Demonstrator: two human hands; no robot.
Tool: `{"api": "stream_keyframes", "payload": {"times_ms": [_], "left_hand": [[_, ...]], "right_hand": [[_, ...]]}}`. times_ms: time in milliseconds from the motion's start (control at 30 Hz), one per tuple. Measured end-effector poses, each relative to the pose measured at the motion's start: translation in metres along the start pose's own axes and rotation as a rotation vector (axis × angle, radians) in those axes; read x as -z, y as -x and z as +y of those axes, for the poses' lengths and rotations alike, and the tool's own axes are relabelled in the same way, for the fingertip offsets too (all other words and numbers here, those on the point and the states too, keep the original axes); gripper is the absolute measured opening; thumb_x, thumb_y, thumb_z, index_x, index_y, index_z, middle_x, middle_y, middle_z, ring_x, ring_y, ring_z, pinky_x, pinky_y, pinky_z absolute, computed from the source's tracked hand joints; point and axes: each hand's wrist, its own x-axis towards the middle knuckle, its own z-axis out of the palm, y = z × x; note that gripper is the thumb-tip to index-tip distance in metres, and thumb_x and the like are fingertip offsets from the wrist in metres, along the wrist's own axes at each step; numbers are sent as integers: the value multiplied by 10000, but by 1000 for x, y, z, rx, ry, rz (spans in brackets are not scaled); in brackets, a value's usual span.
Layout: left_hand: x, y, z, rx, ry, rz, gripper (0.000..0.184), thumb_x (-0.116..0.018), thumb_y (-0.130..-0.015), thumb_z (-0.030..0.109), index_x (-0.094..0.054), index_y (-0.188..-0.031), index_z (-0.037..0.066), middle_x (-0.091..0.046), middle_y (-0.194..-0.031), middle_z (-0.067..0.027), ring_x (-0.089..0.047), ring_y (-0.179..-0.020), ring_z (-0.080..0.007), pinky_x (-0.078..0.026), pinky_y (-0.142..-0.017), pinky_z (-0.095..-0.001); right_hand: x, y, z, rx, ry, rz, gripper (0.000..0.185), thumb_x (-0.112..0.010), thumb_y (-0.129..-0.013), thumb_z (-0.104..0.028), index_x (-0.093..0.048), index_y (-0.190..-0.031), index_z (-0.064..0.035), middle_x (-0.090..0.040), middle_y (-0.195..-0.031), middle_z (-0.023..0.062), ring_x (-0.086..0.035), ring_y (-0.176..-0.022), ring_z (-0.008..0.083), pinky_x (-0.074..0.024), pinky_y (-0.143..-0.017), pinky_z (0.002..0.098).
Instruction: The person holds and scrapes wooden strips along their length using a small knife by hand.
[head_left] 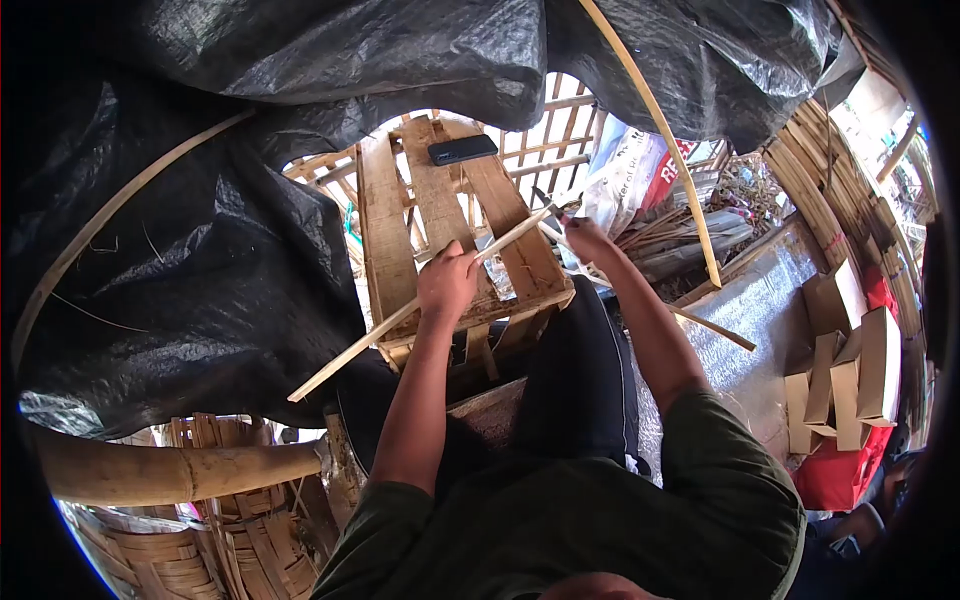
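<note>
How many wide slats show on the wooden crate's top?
3: left slat, middle slat partly under the phone, and right slat, crossed by the stick. None seems fully hidden.

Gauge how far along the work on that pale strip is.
Looks done: the pale strip is already long and narrow.
In hand: left hand grips it over the slatted crate; right hand holds what looks like a knife by its far end.
Left: probably more trimming at that end; the amount can't be told from this view.

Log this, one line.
Left hand: gripping pale wooden strip | right hand: slim dark tool at strip | black phone: on slatted wooden crate
</note>
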Motion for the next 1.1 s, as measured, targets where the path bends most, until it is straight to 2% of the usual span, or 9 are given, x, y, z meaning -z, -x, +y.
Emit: {"api": "stream_keyframes", "payload": {"times_ms": [133,200,300,533,600,800,1000,1067,1100], "left_hand": [[-1,2,-1,-22,9,55,137,-632,-880,276,-713,-876,165,-553,-767,-75,-625,-699,-281,-502,-597,-396],[5,2,1,-6,50,72,131,-633,-879,270,-720,-893,173,-552,-743,-74,-622,-676,-282,-502,-584,-393],[5,4,5,-10,106,151,134,-635,-877,265,-732,-912,180,-555,-707,-73,-617,-637,-282,-502,-564,-387],[3,5,-1,-5,157,192,147,-626,-866,230,-739,-906,145,-584,-694,-64,-626,-639,-283,-507,-557,-379],[1,3,-6,-4,182,184,161,-616,-860,209,-734,-923,120,-615,-717,-71,-632,-649,-285,-513,-566,-389],[-7,8,-6,-1,165,291,179,-637,-845,221,-743,-935,108,-653,-759,-104,-637,-649,-310,-508,-554,-387],[4,5,-5,8,165,252,178,-613,-834,193,-720,-890,62,-640,-715,-105,-643,-652,-294,-531,-585,-387],[5,6,-4,21,132,144,207,-600,-838,210,-719,-895,51,-647,-729,-106,-645,-656,-293,-533,-587,-385],[2,7,-5,21,134,140,207,-600,-838,210,-719,-895,51,-647,-729,-106,-645,-656,-293,-533,-587,-385]], "right_hand": [[30,-27,-1,-101,64,-96,474,-477,-968,-426,-558,-716,-32,-463,-514,38,-445,-412,157,-364,-371,359],[37,-30,-1,-133,75,146,529,-494,-961,-473,-517,-645,-49,-471,-502,45,-463,-414,166,-378,-375,356],[17,-23,7,64,174,55,532,-492,-960,-460,-543,-671,-17,-514,-546,55,-485,-433,168,-415,-388,360],[21,-6,-7,-92,56,237,446,-498,-959,-452,-501,-853,-18,-392,-521,-4,-385,-413,123,-300,-349,306],[-2,7,-19,-79,-53,-42,416,-491,-968,-436,-496,-880,-29,-365,-520,-9,-355,-414,110,-274,-348,309],[26,-24,-9,-168,103,202,492,-425,-974,-447,-555,-838,7,-442,-478,19,-457,-368,182,-392,-387,345],[32,-21,-17,-169,-20,-173,401,-481,-953,-410,-527,-783,-49,-332,-446,2,-328,-343,139,-267,-350,342],[31,-33,-7,-120,50,192,457,-468,-958,-458,-501,-730,-63,-338,-444,-13,-329,-342,138,-295,-351,326],[31,-36,0,-112,65,24,477,-463,-959,-468,-506,-714,-61,-357,-454,-4,-352,-350,141,-322,-358,331]]}}
